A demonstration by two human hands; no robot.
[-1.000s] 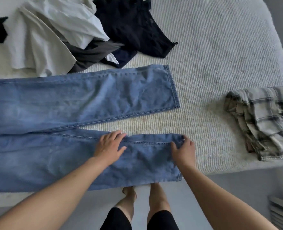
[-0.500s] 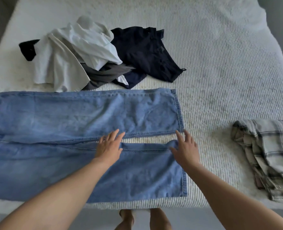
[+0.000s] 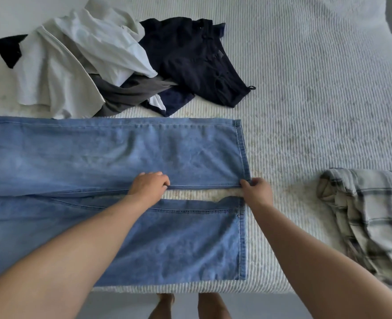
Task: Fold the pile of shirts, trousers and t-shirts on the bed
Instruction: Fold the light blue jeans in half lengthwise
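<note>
Light blue jeans (image 3: 112, 155) lie flat across the bed, both legs stretched to the right with a narrow gap between them. My left hand (image 3: 147, 187) pinches the near edge of the far leg, about midway along it. My right hand (image 3: 257, 192) grips the same leg's near hem corner. The near leg (image 3: 185, 245) lies flat under my forearms. A loose pile of white, grey and dark navy garments (image 3: 112, 63) sits beyond the jeans.
A folded plaid shirt (image 3: 370, 217) rests at the right near the bed's front edge. The white ribbed bed cover (image 3: 305, 77) spreads wide to the far right. My bare feet (image 3: 188, 305) stand on the floor below the bed edge.
Both hands left the near leg and moved up to the far leg's near edge, closing on it. The view shifted forward over the bed.
</note>
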